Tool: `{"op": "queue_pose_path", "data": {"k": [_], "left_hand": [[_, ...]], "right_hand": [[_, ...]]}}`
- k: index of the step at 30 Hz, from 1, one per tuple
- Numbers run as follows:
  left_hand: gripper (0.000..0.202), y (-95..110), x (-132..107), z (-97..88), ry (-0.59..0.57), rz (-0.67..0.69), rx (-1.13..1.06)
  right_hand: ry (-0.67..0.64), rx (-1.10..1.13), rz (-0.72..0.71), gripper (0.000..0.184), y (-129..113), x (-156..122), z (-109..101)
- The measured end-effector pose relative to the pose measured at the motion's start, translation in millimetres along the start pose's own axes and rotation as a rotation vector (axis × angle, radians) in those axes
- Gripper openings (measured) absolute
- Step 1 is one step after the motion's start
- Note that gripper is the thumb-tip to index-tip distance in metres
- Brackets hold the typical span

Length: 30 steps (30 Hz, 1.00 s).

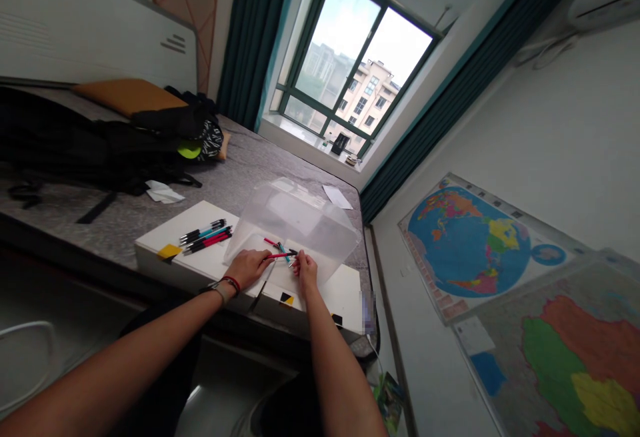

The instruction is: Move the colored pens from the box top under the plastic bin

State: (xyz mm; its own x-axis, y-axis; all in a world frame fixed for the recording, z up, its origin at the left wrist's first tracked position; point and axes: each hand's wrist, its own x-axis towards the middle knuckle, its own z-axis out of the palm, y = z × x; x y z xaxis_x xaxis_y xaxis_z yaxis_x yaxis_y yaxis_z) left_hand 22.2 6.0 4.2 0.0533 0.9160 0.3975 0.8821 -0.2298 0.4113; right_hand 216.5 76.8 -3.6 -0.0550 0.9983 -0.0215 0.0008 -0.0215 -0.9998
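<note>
My left hand (248,266) rests on a white board (200,265) and pinches the near end of a red pen (279,255). My right hand (305,269) is closed round the other end of the same red pen, close to its dark tip. Both hands sit at the mouth of a clear plastic box (300,224) lying on its side. A pink pen and a teal pen (284,250) lie just inside the box. Several more pens (206,236), black, teal and red, lie in a row on the board to the left.
The white board lies on a grey bed (240,170). A yellow block (169,251) sits at its left corner. A black backpack (90,147) and clothes fill the bed's left side. Paper scraps (163,192) lie near. Maps (470,244) cover the right wall.
</note>
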Motion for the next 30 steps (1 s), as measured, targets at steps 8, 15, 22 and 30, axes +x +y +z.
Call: {"op": "queue_pose_path", "data": {"k": [8,15,22,30], "left_hand": [[0.043,-3.8,0.0,1.3,-0.003,0.023,-0.086],[0.048,-1.3,-0.8,1.6,-0.016,0.051,0.021],[0.052,-0.4,-0.8,3.4,-0.016,0.066,0.104],[0.051,3.3,-1.0,1.9,-0.019,0.082,0.144]], "right_hand": [[-0.069,-0.052,-0.030,0.041,-0.6,-1.5,-2.8],[-0.055,-0.025,-0.014,0.042,4.1,2.2,-3.0],[-0.042,-0.020,-0.012,0.043,3.9,2.3,-2.4],[-0.051,-0.035,-0.018,0.043,3.4,2.2,-3.0]]}}
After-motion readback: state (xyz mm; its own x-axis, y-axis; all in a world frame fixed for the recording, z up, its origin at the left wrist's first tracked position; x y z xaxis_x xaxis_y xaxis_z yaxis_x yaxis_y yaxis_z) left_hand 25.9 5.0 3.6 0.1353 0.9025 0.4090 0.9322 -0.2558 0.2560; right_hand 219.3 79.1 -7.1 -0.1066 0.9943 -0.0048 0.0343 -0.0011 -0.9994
